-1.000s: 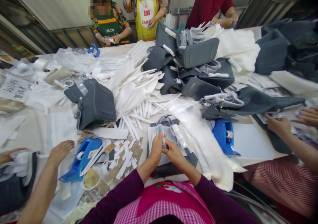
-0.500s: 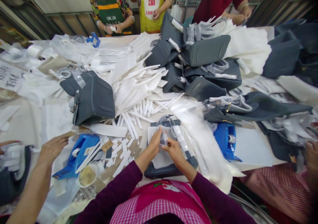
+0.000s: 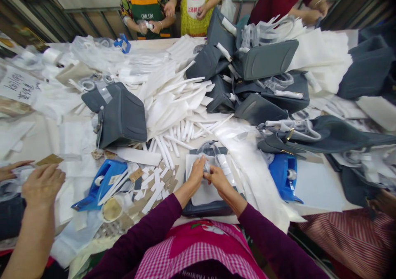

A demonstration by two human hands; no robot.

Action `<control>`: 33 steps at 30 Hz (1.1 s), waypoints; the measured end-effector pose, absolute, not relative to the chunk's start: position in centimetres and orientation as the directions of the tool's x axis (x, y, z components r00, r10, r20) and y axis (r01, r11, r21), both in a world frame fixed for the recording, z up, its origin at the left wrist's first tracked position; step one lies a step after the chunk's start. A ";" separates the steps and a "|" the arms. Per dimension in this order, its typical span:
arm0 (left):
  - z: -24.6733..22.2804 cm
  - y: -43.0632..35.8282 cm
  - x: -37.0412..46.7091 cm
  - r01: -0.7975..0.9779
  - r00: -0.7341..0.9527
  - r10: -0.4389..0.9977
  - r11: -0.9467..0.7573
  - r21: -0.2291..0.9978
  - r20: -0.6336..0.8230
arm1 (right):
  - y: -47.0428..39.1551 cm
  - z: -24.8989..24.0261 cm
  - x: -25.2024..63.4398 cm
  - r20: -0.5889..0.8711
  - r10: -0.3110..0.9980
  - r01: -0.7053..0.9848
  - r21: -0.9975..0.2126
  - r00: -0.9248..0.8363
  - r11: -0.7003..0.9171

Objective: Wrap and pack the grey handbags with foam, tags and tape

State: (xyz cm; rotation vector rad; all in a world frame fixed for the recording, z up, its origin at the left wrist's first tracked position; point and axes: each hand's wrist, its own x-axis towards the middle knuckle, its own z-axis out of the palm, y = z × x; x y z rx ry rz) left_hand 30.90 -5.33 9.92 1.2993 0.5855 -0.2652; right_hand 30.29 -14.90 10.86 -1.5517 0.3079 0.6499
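A dark grey-blue handbag (image 3: 206, 210) lies in front of me, with a white sheet (image 3: 198, 197) over its face. Its looped handle (image 3: 213, 148) is covered in clear plastic wrap. My left hand (image 3: 195, 175) is closed on the plastic-wrapped handle from the left, fingers pressed together. From the right, my right hand (image 3: 219, 180) pinches the same plastic wrap (image 3: 206, 167) with thumb and forefinger, close to the left fingertips. A white wrapped piece (image 3: 223, 162) of the handle shows just beyond my right hand. The fingers hide the exact grip.
Blue tape dispensers (image 3: 107, 180) (image 3: 283, 176) stand on either side. White strips (image 3: 156, 184), a tape roll (image 3: 111, 209) and white tubes (image 3: 167, 151) lie leftward. Stacked handbags (image 3: 266, 62) rise at the back right. A co-worker's hand (image 3: 43, 184) is at far left; others stand across the table.
My hands stay at the handle, with the right fingers drawn closer to the left. The co-worker's hand at left has moved further left with a brown card. The whole view has shifted slightly.
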 end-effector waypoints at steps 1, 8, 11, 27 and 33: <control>10.6 -4.9 30.9 0.497 0.842 0.090 0.254 0.830 -0.531 | -15.1 10.9 30.3 -0.562 0.190 -0.562 -0.825 0.805 -0.063; 13.9 1.3 28.8 0.282 0.946 0.216 -0.170 0.944 -0.243 | -16.0 11.9 30.6 -0.604 0.233 -0.631 -0.774 0.762 0.058; 12.6 2.2 27.5 0.398 0.902 0.309 -0.322 0.859 -0.302 | -15.5 12.1 30.5 -0.619 0.229 -0.646 -0.760 0.751 0.067; 12.3 1.3 25.6 0.650 0.653 -0.116 0.592 0.476 -0.749 | -13.4 8.0 25.7 -0.434 0.141 -0.416 -0.899 0.890 -0.139; 10.7 -1.1 26.9 0.672 0.632 -0.124 0.580 0.461 -0.765 | -13.5 6.9 26.1 -0.373 0.190 -0.321 -0.912 0.908 -0.257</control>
